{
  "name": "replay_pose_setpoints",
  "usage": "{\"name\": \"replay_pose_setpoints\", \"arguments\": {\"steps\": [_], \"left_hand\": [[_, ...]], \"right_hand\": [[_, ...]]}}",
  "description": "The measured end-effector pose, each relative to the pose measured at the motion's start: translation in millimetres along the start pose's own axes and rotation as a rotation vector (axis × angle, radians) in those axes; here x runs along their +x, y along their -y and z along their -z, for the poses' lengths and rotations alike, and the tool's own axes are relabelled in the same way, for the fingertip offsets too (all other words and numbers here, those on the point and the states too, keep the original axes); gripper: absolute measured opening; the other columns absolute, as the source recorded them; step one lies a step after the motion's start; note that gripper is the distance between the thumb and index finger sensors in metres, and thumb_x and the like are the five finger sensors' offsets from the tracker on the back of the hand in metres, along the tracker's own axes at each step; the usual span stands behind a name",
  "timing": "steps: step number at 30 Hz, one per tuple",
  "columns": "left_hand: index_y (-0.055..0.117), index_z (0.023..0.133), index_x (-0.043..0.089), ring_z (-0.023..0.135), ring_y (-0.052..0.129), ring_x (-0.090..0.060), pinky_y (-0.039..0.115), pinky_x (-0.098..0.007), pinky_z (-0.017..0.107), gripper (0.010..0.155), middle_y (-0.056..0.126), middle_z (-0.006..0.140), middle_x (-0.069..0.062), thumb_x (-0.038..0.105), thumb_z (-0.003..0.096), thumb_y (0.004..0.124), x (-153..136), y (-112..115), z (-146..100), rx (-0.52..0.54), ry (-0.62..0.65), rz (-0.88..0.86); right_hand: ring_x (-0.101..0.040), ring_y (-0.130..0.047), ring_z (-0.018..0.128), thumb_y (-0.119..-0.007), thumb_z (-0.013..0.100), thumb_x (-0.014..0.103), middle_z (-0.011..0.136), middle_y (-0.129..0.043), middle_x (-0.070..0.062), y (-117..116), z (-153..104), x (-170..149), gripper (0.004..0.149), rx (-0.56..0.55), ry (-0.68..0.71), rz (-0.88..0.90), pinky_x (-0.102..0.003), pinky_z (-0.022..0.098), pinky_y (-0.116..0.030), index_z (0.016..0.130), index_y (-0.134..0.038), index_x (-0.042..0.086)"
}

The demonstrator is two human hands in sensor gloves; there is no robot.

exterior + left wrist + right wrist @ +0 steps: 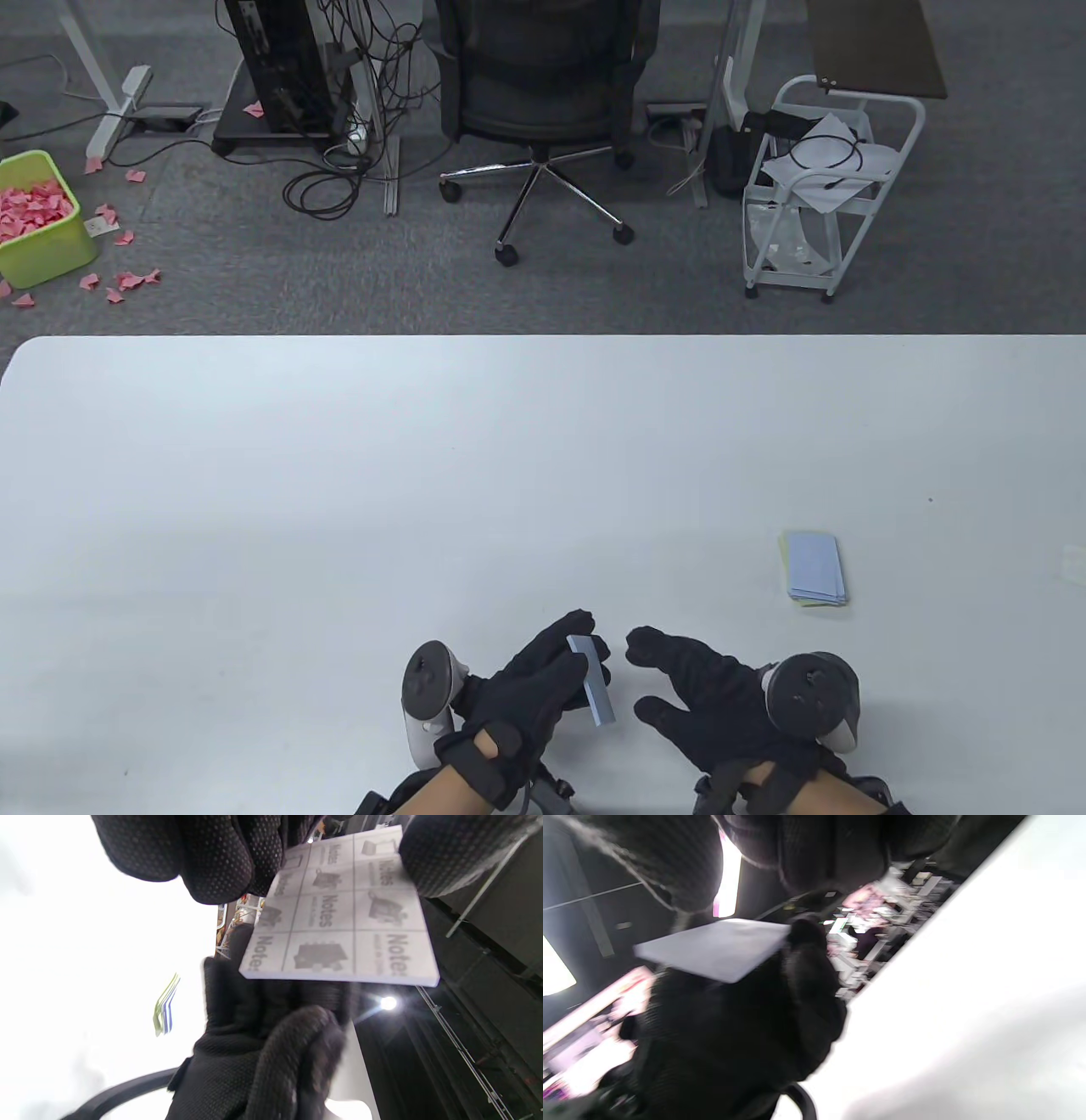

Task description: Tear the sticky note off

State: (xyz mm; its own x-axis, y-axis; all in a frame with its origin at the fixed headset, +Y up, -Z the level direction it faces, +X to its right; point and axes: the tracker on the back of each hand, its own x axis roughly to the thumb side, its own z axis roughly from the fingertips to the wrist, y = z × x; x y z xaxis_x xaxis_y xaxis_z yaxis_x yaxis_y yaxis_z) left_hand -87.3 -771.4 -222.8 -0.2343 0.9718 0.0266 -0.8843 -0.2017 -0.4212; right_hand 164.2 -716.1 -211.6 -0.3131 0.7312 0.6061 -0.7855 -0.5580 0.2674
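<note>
My left hand (570, 658) grips a blue sticky note pad (592, 681) on edge, a little above the table's near edge. In the left wrist view the pad's printed "Notes" backing (339, 921) faces the camera, pinched between my left fingers (220, 853) and thumb. My right hand (642, 679) is just right of the pad with thumb and fingers spread, not touching it. It also shows in the left wrist view (263, 1052). The right wrist view is blurred and shows the pad (717, 948) against the left glove (734, 1027).
A small stack of loose blue and yellow-green notes (814, 569) lies on the white table (424, 475) to the right; it also shows in the left wrist view (166, 1012). A pale scrap (1075, 563) lies at the right edge. Beyond the table stand a green bin (42, 225), a chair (543, 93) and a cart (814, 187).
</note>
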Motion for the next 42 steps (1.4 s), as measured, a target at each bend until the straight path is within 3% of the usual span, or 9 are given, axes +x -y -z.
{"name": "replay_pose_setpoints", "arguments": {"steps": [5, 29, 32, 36, 39, 42], "left_hand": [[0.051, 0.115, 0.000, 0.083, 0.081, -0.041, 0.072, -0.059, 0.061, 0.087, 0.070, 0.105, -0.018, 0.062, 0.0604, 0.079, -2, 10, 2, -0.054, -0.009, 0.020], [0.052, 0.115, 0.000, 0.082, 0.081, -0.041, 0.072, -0.058, 0.060, 0.087, 0.071, 0.104, -0.019, 0.062, 0.0600, 0.079, -2, 11, 1, -0.056, -0.022, 0.037], [0.052, 0.115, 0.000, 0.082, 0.081, -0.040, 0.072, -0.058, 0.061, 0.087, 0.071, 0.104, -0.019, 0.062, 0.0603, 0.079, -1, 12, 1, -0.045, -0.010, 0.042], [0.051, 0.115, 0.000, 0.082, 0.082, -0.039, 0.073, -0.058, 0.060, 0.086, 0.070, 0.104, -0.019, 0.062, 0.0605, 0.078, 0, 19, 1, -0.014, 0.008, 0.049], [0.047, 0.116, 0.001, 0.083, 0.083, -0.040, 0.074, -0.058, 0.061, 0.083, 0.065, 0.107, -0.021, 0.060, 0.0632, 0.072, -3, 23, 0, 0.021, 0.022, 0.044], [0.038, 0.120, 0.006, 0.082, 0.087, -0.041, 0.078, -0.057, 0.060, 0.077, 0.056, 0.111, -0.022, 0.058, 0.0657, 0.055, -8, 34, 1, 0.006, 0.025, 0.019]], "right_hand": [[-0.032, -0.059, 0.100, -0.086, 0.043, 0.047, 0.105, -0.054, -0.003, -12, -1, 13, 0.071, 0.047, 0.114, -0.099, -0.052, 0.071, -0.055, 0.100, -0.051, 0.025], [-0.032, -0.065, 0.096, -0.081, 0.046, 0.039, 0.102, -0.061, -0.004, -9, -2, 13, 0.059, 0.037, 0.089, -0.071, -0.050, 0.069, -0.060, 0.097, -0.058, 0.024], [-0.033, -0.066, 0.095, -0.077, 0.048, 0.037, 0.102, -0.061, -0.004, -10, -3, 14, 0.056, 0.002, 0.099, -0.079, -0.050, 0.068, -0.061, 0.098, -0.057, 0.024], [-0.034, -0.058, 0.098, -0.078, 0.049, 0.040, 0.106, -0.050, -0.005, -16, -3, 14, 0.063, -0.030, 0.079, -0.096, -0.050, 0.070, -0.058, 0.101, -0.046, 0.023], [-0.032, -0.060, 0.098, -0.072, 0.051, 0.036, 0.104, -0.055, -0.004, -18, 0, 12, 0.054, -0.067, 0.016, -0.075, -0.049, 0.070, -0.059, 0.099, -0.052, 0.022], [-0.032, -0.058, 0.097, -0.070, 0.051, 0.033, 0.102, -0.058, -0.005, -21, 1, 12, 0.049, -0.102, -0.035, -0.032, -0.049, 0.070, -0.057, 0.097, -0.058, 0.021]]}}
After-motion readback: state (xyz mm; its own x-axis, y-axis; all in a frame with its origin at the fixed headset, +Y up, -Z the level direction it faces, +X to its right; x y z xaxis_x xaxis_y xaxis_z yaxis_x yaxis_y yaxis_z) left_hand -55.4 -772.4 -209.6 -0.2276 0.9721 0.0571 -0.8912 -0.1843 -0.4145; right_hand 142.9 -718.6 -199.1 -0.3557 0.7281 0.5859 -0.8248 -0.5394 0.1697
